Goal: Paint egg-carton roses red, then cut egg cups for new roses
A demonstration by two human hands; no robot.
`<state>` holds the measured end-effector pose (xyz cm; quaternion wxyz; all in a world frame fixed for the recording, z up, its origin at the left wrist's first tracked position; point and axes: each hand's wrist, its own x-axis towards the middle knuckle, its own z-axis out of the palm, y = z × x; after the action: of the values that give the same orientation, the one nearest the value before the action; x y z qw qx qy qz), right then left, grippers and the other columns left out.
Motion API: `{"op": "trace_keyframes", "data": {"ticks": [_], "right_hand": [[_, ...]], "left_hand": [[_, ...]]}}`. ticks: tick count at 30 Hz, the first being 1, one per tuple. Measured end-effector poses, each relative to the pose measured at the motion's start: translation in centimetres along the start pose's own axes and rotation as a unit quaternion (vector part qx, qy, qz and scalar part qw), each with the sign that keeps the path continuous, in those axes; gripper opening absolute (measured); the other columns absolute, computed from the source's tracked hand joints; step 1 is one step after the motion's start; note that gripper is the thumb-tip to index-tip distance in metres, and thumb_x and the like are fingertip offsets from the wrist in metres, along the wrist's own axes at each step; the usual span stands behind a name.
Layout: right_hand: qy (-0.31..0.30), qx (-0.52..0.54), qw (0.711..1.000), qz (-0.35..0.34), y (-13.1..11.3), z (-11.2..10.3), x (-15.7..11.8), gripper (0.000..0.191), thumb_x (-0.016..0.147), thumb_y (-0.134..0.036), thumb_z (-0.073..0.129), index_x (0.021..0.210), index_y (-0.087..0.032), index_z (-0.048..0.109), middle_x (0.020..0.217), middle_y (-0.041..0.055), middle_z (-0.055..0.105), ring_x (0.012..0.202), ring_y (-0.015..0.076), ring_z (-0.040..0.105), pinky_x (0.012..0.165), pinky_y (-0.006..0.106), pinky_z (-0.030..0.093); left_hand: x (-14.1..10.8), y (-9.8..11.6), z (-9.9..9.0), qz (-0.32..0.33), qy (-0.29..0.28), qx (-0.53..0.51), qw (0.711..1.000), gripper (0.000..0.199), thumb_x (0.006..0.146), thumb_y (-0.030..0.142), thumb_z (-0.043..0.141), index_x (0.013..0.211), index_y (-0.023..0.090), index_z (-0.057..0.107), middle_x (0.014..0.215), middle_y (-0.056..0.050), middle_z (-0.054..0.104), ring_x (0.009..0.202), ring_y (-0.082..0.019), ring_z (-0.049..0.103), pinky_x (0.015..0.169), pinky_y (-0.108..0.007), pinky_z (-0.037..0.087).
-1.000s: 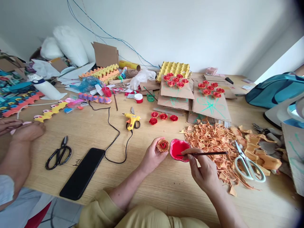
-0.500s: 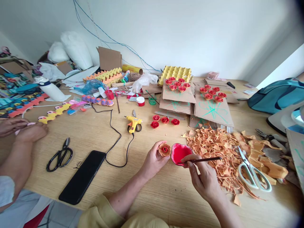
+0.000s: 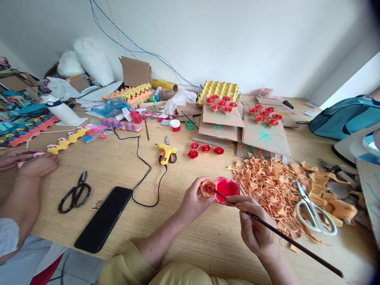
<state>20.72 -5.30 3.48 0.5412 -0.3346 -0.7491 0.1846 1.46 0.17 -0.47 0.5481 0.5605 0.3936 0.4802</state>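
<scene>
Between the thumb and fingers of my left hand [image 3: 194, 202] is an orange paper flower [image 3: 205, 190] with a red centre. My right hand [image 3: 257, 225] grips a long dark paintbrush [image 3: 292, 240], its tip touching the flower near the centre. Just behind my fingers sits a shallow bowl of red paint [image 3: 223, 187], partly covered by my right hand. Beyond it, several red-painted flowers [image 3: 205, 148] stand on the table. Orange carton scraps [image 3: 263, 184] are heaped to the right, with white-handled scissors [image 3: 314, 213] lying on their edge.
A yellow glue gun [image 3: 167, 152] with its black cord, a black phone [image 3: 103, 219] and black scissors [image 3: 75, 194] lie to the left. Another person's hands [image 3: 40, 164] work at the far left. Cardboard sheets [image 3: 264, 138] holding more red flowers stand at the back; a blue bag [image 3: 341, 118] is at right.
My right hand has brought the brush tip from the paint bowl to the flower, so the handle now slants down to the right. My left hand still holds the flower.
</scene>
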Motion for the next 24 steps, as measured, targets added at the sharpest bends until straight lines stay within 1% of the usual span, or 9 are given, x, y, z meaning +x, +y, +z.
{"op": "trace_keyframes", "data": {"ticks": [3,5,9,12,15,17,22,24], "right_hand": [[0.001,-0.024,1.000,0.000,-0.05,0.16,0.36,0.030,0.096,-0.001,0.046,0.117,-0.020,0.056,0.111,0.0113,0.071,0.101,0.0178,0.071,0.083,0.031,0.060],[-0.010,-0.034,0.999,-0.002,0.03,0.20,0.43,0.030,0.096,-0.002,0.047,0.118,-0.020,0.056,0.113,0.0121,0.071,0.102,0.0180,0.071,0.084,0.031,0.059],[-0.045,-0.044,0.998,0.006,0.33,0.05,0.16,0.030,0.097,-0.004,0.048,0.121,-0.020,0.056,0.116,0.0127,0.071,0.106,0.0198,0.070,0.087,0.034,0.059],[-0.059,-0.028,0.998,-0.005,0.38,-0.20,-0.12,0.029,0.097,-0.006,0.048,0.121,-0.021,0.055,0.118,0.0132,0.070,0.107,0.0214,0.069,0.086,0.037,0.059],[-0.051,0.001,0.998,-0.028,0.23,-0.40,-0.23,0.031,0.098,-0.007,0.045,0.124,-0.022,0.053,0.117,0.0132,0.070,0.108,0.0224,0.069,0.084,0.038,0.060],[-0.042,0.007,0.998,-0.036,0.15,-0.44,-0.23,0.033,0.098,-0.006,0.044,0.125,-0.021,0.053,0.117,0.0130,0.069,0.107,0.0220,0.069,0.083,0.037,0.060],[-0.042,-0.021,0.999,-0.009,0.30,-0.27,-0.28,0.033,0.094,-0.002,0.049,0.121,-0.021,0.055,0.116,0.0125,0.069,0.108,0.0209,0.068,0.086,0.036,0.059],[-0.047,-0.024,0.999,-0.013,0.34,-0.21,-0.34,0.034,0.094,-0.002,0.050,0.122,-0.021,0.055,0.116,0.0123,0.069,0.108,0.0210,0.068,0.086,0.036,0.059]], "left_hand": [[-0.07,0.34,0.03,0.000,-0.003,0.010,1.000,0.046,0.080,0.021,0.077,0.121,0.018,0.057,0.118,-0.009,0.066,0.107,-0.020,0.067,0.094,-0.032,0.057],[-0.11,0.47,0.06,0.001,-0.006,0.014,1.000,0.047,0.080,0.021,0.077,0.122,0.018,0.056,0.119,-0.009,0.066,0.109,-0.020,0.067,0.095,-0.032,0.057],[-0.14,0.71,0.14,-0.004,-0.015,0.010,1.000,0.047,0.080,0.019,0.078,0.122,0.018,0.056,0.120,-0.009,0.066,0.110,-0.020,0.067,0.096,-0.032,0.056],[-0.14,0.84,0.16,-0.010,-0.014,0.000,1.000,0.046,0.080,0.019,0.077,0.121,0.018,0.056,0.119,-0.009,0.067,0.110,-0.020,0.067,0.097,-0.032,0.056],[-0.12,0.67,0.13,-0.012,-0.010,-0.007,1.000,0.047,0.079,0.020,0.077,0.122,0.018,0.056,0.120,-0.009,0.066,0.111,-0.021,0.067,0.098,-0.032,0.056],[-0.10,0.44,0.11,-0.013,-0.008,-0.009,1.000,0.047,0.079,0.020,0.077,0.121,0.018,0.056,0.121,-0.009,0.066,0.111,-0.021,0.067,0.097,-0.032,0.056],[-0.15,0.15,0.13,-0.008,-0.009,0.002,1.000,0.045,0.080,0.018,0.077,0.121,0.019,0.057,0.119,-0.008,0.067,0.109,-0.020,0.068,0.095,-0.031,0.057],[-0.20,0.17,0.15,0.001,-0.011,0.020,1.000,0.044,0.080,0.017,0.076,0.120,0.019,0.058,0.118,-0.008,0.067,0.107,-0.020,0.068,0.094,-0.031,0.057]]}}
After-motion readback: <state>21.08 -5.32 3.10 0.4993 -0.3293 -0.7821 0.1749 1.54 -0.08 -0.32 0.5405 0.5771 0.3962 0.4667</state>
